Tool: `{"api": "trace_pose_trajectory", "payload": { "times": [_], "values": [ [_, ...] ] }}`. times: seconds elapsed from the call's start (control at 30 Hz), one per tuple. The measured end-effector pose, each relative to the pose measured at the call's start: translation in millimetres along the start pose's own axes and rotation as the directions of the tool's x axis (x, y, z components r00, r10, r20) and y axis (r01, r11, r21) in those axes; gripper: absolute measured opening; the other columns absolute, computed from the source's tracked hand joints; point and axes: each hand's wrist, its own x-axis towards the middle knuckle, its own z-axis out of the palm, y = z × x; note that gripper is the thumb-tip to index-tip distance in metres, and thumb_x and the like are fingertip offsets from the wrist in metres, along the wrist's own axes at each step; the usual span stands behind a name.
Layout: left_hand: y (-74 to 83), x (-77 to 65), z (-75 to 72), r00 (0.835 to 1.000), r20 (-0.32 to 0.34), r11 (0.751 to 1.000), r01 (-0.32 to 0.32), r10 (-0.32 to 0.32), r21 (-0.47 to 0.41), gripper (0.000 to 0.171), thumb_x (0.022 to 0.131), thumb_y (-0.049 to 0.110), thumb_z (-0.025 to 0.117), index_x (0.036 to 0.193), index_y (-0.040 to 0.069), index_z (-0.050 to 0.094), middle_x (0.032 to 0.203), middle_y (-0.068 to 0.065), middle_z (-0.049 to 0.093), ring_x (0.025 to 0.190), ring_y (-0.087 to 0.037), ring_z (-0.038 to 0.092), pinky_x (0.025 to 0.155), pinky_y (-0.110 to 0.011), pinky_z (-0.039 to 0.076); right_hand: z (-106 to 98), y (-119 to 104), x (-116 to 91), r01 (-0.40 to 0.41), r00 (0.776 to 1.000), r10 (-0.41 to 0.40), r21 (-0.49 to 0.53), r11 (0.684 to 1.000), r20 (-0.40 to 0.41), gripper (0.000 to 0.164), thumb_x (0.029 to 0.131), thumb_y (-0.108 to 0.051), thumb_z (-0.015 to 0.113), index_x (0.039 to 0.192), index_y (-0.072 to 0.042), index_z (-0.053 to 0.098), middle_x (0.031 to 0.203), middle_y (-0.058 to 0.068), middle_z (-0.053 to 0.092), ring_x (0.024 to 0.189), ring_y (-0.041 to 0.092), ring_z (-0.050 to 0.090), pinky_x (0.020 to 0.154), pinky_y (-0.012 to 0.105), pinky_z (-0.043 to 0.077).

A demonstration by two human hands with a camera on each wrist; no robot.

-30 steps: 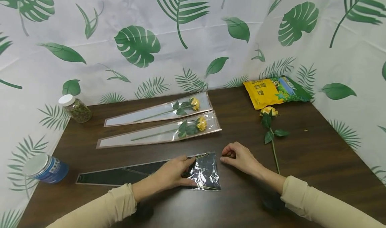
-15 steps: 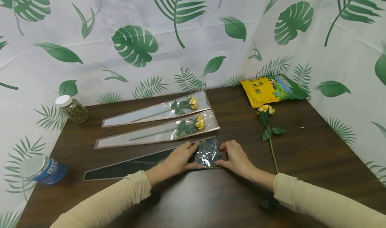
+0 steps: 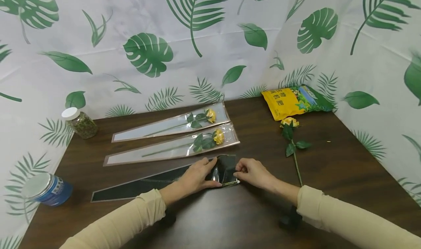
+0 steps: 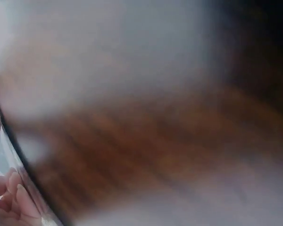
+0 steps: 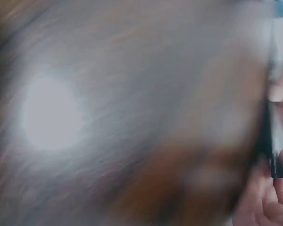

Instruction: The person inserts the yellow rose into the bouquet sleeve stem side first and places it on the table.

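Observation:
An empty clear flower sleeve (image 3: 154, 183) lies on the dark wooden table (image 3: 230, 219), narrow end to the left. My left hand (image 3: 200, 174) holds its wide end from the left, fingers on top and thumb at the near edge. At the sleeve's open mouth, my right hand (image 3: 251, 172) pinches the edge from the right. A loose yellow rose (image 3: 292, 139) lies just right of my right hand. Both wrist views are blurred; fingertips (image 4: 9, 197) show beside the sleeve edge in the left one, fingertips (image 5: 273, 197) in the right one.
Two sleeved yellow roses (image 3: 177, 124) (image 3: 184, 146) lie behind the empty sleeve. A yellow bag (image 3: 296, 101) sits at the back right. A jar with a white lid (image 3: 79, 121) stands back left, a blue can (image 3: 46, 188) lies at the left edge. Leaf-print sheets wall the table.
The empty sleeve has slid away from me toward the sleeved roses. My right hand came in from the right and took hold of its mouth; the wide end now looks bunched between both hands.

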Motion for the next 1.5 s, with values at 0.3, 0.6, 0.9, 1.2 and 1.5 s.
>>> {"api": "trace_pose_trajectory", "payload": {
  "times": [0.3, 0.6, 0.9, 1.2, 1.5],
  "values": [
    [12.4, 11.2, 0.3, 0.978, 0.005, 0.934, 0.2, -0.208, -0.296, 0.063, 0.083, 0.037, 0.07, 0.133, 0.002, 0.052, 0.086, 0.0, 0.057, 0.067, -0.007, 0.046, 0.057, -0.02, 0.037, -7, 13, 9, -0.326, 0.945, 0.241, 0.6, 0.731, 0.22, 0.028, 0.094, -0.004, 0.054, 0.114, 0.014, 0.051, 0.082, -0.001, 0.066, 0.073, 0.007, 0.062, 0.064, 0.025, 0.054],
    [36.8, 21.3, 13.3, 0.911, -0.142, 0.868, 0.309, -0.388, -0.389, 0.046, 0.081, 0.039, 0.071, 0.122, 0.018, 0.064, 0.096, 0.002, 0.065, 0.076, -0.01, 0.06, 0.066, -0.029, 0.042, -3, 17, 4, -0.186, 0.983, 0.157, 0.587, 0.788, 0.1, 0.023, 0.091, -0.007, 0.06, 0.102, 0.013, 0.056, 0.084, 0.007, 0.071, 0.072, 0.011, 0.067, 0.062, 0.028, 0.055],
    [43.2, 26.7, 26.8, 0.881, -0.252, 0.856, 0.261, -0.401, -0.447, 0.02, 0.081, 0.029, 0.073, 0.1, 0.022, 0.075, 0.092, 0.007, 0.072, 0.077, -0.009, 0.065, 0.061, -0.023, 0.043, -8, 20, 3, -0.19, 0.979, 0.199, 0.528, 0.828, 0.04, 0.021, 0.09, -0.011, 0.062, 0.073, -0.003, 0.052, 0.055, -0.007, 0.049, 0.054, 0.004, 0.052, 0.049, 0.019, 0.046],
    [46.6, 35.0, 28.2, 0.871, -0.267, 0.79, 0.196, -0.413, -0.58, 0.015, 0.082, 0.018, 0.073, 0.096, 0.016, 0.075, 0.08, 0.004, 0.072, 0.072, -0.007, 0.064, 0.063, -0.02, 0.047, -15, 28, -2, -0.222, 0.958, 0.285, 0.633, 0.741, 0.002, 0.017, 0.096, -0.011, 0.052, 0.09, 0.006, 0.054, 0.077, 0.001, 0.062, 0.068, 0.01, 0.063, 0.066, 0.036, 0.056],
    [35.6, 12.9, 9.6, 0.808, -0.384, 0.728, 0.08, -0.448, -0.681, 0.014, 0.077, 0.005, 0.076, 0.09, 0.008, 0.075, 0.082, -0.002, 0.072, 0.068, 0.002, 0.059, 0.061, -0.013, 0.047, 0, 20, 17, -0.288, 0.952, 0.285, 0.642, 0.711, 0.11, 0.018, 0.095, -0.003, 0.049, 0.102, 0.012, 0.054, 0.077, 0.011, 0.069, 0.063, 0.018, 0.068, 0.062, 0.032, 0.056]
  ]
}}
